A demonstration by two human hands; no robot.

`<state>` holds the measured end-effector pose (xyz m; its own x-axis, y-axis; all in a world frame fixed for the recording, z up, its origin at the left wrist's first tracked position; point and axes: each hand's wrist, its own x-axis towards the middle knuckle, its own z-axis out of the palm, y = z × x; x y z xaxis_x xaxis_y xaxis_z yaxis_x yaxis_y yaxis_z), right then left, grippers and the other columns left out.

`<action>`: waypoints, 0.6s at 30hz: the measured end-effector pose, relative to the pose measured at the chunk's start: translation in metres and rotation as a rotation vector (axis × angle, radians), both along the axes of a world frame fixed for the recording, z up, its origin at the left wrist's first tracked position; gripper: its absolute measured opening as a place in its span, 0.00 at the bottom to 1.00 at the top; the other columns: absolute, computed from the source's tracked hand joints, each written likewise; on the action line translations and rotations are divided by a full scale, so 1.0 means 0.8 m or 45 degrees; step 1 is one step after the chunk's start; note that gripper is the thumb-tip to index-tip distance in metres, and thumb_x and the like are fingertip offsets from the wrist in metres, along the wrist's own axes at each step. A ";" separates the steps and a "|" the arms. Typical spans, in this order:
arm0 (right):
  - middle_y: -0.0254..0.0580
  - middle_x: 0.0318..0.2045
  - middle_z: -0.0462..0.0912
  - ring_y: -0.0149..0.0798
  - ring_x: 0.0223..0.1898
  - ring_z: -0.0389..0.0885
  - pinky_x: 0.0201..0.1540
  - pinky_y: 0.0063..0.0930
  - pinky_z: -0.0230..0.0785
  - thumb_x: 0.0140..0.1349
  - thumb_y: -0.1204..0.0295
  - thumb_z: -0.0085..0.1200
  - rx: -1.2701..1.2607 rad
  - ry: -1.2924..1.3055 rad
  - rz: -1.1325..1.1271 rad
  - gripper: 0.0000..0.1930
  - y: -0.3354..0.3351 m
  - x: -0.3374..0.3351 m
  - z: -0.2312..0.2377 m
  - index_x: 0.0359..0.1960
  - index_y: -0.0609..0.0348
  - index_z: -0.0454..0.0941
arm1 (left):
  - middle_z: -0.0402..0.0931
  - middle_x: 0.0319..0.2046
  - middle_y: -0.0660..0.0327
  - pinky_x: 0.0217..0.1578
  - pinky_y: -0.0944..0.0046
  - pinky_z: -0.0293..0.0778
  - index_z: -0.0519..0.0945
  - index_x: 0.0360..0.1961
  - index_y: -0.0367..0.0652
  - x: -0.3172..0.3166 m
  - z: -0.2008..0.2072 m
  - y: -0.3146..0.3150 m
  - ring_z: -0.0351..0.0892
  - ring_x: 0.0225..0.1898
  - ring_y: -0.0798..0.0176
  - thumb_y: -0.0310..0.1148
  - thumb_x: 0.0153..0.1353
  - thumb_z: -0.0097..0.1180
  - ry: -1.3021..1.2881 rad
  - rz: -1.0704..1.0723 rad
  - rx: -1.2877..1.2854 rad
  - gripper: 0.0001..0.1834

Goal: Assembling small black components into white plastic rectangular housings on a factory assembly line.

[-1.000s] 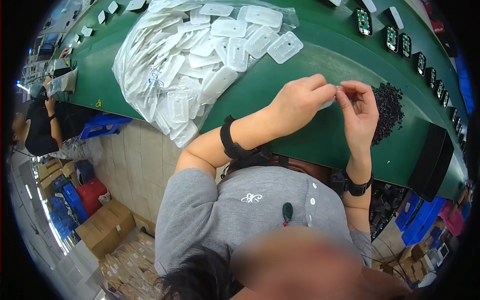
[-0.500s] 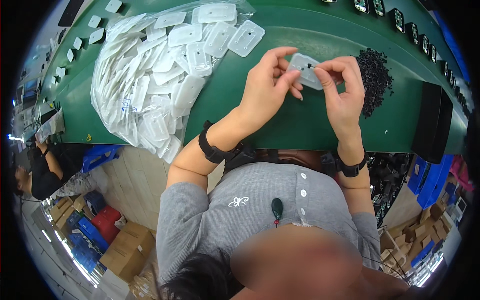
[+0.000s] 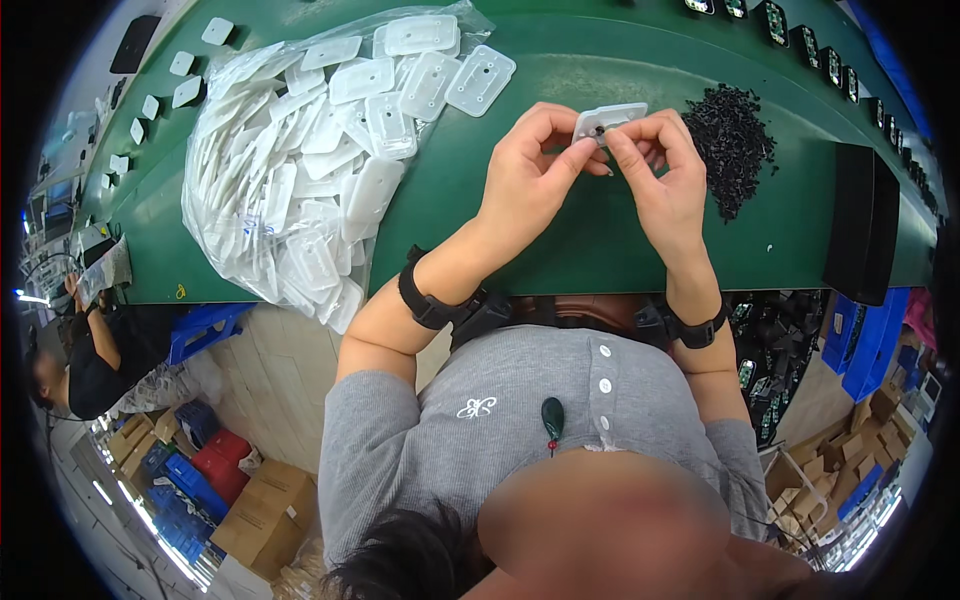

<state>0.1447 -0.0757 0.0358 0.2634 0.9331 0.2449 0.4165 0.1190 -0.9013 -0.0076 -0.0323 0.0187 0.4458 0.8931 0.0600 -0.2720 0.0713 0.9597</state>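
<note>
Above the green table, my left hand (image 3: 540, 165) pinches a translucent white plastic cover (image 3: 612, 116) by its left side. My right hand (image 3: 657, 165) is closed at the cover's right side, thumb and fingertips on a small black part (image 3: 600, 130) at its middle. How deep that part sits in the cover I cannot tell. To the right lies a heap of small black parts (image 3: 730, 145). At the left, a clear plastic bag (image 3: 225, 200) lies spread with many like covers on it, among them a loose one (image 3: 481, 80) at its right edge.
A long black box (image 3: 862, 220) stands at the table's right end. Circuit boards in black cases (image 3: 808, 48) line the far right edge. Several white pieces (image 3: 187, 92) sit at the far left. A person (image 3: 95, 345) in black works beyond the left end. Cardboard boxes (image 3: 265, 510) stand on the floor.
The cover has tilted and now shows more edge-on. My right hand has moved left, closer to my left hand, with its fingers at the cover. The view has shifted slightly.
</note>
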 end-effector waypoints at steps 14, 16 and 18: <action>0.38 0.38 0.73 0.36 0.36 0.71 0.40 0.27 0.66 0.51 0.70 0.69 0.260 -0.249 -0.190 0.17 -0.004 0.000 0.011 0.40 0.60 0.76 | 0.75 0.28 0.61 0.27 0.73 0.73 0.73 0.36 0.35 0.001 0.006 0.000 0.76 0.27 0.71 0.25 0.66 0.55 -0.023 0.045 -0.035 0.04; 0.39 0.36 0.75 0.39 0.37 0.72 0.41 0.29 0.67 0.49 0.71 0.69 0.156 -0.239 -0.075 0.18 -0.003 0.003 0.004 0.41 0.59 0.76 | 0.75 0.29 0.61 0.27 0.73 0.73 0.73 0.36 0.35 -0.001 0.005 0.001 0.76 0.27 0.71 0.25 0.66 0.55 0.004 0.046 -0.038 0.04; 0.38 0.33 0.75 0.38 0.37 0.72 0.41 0.29 0.67 0.50 0.72 0.67 0.007 -0.087 -0.038 0.17 -0.002 0.004 -0.003 0.39 0.59 0.75 | 0.73 0.34 0.60 0.28 0.72 0.74 0.73 0.35 0.33 -0.002 -0.001 0.003 0.76 0.29 0.71 0.24 0.66 0.54 0.071 0.035 0.054 0.04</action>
<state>0.1475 -0.0775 0.0335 0.2735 0.9237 0.2682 0.4806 0.1103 -0.8700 -0.0091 -0.0303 0.0181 0.4248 0.9023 0.0737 -0.2197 0.0238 0.9753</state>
